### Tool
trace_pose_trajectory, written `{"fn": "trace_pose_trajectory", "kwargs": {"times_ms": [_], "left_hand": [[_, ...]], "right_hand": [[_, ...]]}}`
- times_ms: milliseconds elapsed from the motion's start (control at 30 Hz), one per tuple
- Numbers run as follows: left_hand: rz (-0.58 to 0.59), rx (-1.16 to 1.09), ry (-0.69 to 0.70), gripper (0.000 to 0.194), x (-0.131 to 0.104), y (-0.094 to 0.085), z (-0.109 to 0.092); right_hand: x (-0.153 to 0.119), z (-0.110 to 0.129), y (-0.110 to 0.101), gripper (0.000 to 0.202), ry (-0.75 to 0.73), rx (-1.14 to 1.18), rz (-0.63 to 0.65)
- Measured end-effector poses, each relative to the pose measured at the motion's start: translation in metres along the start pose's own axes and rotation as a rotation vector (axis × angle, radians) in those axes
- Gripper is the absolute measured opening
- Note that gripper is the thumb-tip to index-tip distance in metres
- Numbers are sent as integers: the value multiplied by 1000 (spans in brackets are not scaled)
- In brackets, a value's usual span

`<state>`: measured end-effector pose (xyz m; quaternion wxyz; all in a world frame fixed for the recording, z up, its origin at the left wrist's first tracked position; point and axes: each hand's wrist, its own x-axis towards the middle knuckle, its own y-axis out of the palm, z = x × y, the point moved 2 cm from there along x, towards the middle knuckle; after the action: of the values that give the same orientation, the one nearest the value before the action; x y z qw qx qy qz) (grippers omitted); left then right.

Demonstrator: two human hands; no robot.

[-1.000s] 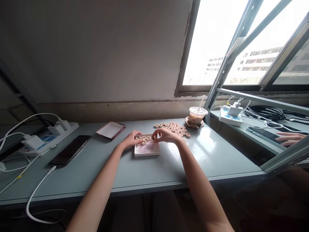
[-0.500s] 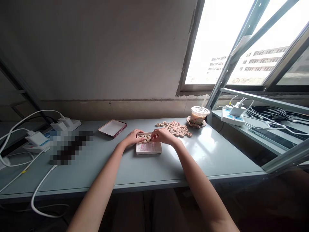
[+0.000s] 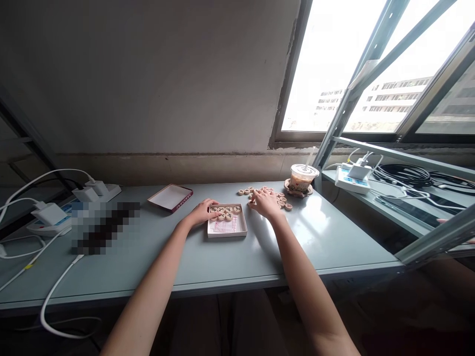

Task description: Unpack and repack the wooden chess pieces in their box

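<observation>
A shallow white cardboard box (image 3: 227, 235) sits on the desk with several round wooden Chinese chess pieces (image 3: 228, 216) along its far side and a folded paper sheet (image 3: 224, 226) with red lines in its near part. My left hand (image 3: 201, 211) is closed around the box's left wall, its thumb reaching inside against the pieces. Over the left part of a loose cluster of chess pieces (image 3: 281, 199), my right hand (image 3: 264, 202) is bent downward. Its fingertips close on a piece there, partly hidden by the hand.
The box lid (image 3: 170, 197) lies upturned to the left. A lidded drink cup with a straw (image 3: 303, 179) stands behind the pieces. Power strips with white cables are at the left (image 3: 55, 217) and on the right shelf (image 3: 352, 180). A metal rack post (image 3: 345, 109) rises at right.
My right hand has left the box and moved right to the loose pieces. A piece now shows in the box's far right corner. My left hand stays on the box.
</observation>
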<state>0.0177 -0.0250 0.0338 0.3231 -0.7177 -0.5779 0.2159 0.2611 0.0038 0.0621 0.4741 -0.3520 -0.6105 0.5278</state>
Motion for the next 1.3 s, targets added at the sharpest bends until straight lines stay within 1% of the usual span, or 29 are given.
{"fn": "trace_pose_trajectory", "kwargs": {"times_ms": [100,167,267,400,467,533,600,667,700,767,833,967,1133,1300], "left_hand": [[9,-7,1,45,0,0,0],[15,-13,5,46,0,0,0],[16,-1,22,47,0,0,0],[10,8,30,47,-1,0,2],[9,6,31,47,-1,0,2],[11,12,36,47,-1,0,3],[9,23,31,48,0,1,4],[5,25,25,48,1,1,5],[4,25,26,48,1,2,6],[4,27,35,46,2,2,6],[6,33,35,46,2,2,6],[15,55,31,49,1,0,3],[17,57,21,51,0,-1,-1],[26,65,14,51,0,-2,0]], "right_hand": [[-2,7,-3,19,-49,94,53],[-2,8,-5,19,-89,136,67],[-2,8,-5,20,-111,149,81],[-1,7,-6,17,-106,139,136],[-1,6,-10,17,-82,161,96],[-2,4,-16,20,-89,259,43],[-3,6,-20,26,-170,432,54],[-4,9,-21,30,-291,573,144],[-4,12,-20,30,-335,602,199],[-5,16,-15,26,-377,594,286],[-4,18,-10,21,-393,551,313],[-3,22,-5,18,-408,464,264],[-5,29,-10,14,-367,414,226],[-6,31,-9,11,-362,411,237]]}}
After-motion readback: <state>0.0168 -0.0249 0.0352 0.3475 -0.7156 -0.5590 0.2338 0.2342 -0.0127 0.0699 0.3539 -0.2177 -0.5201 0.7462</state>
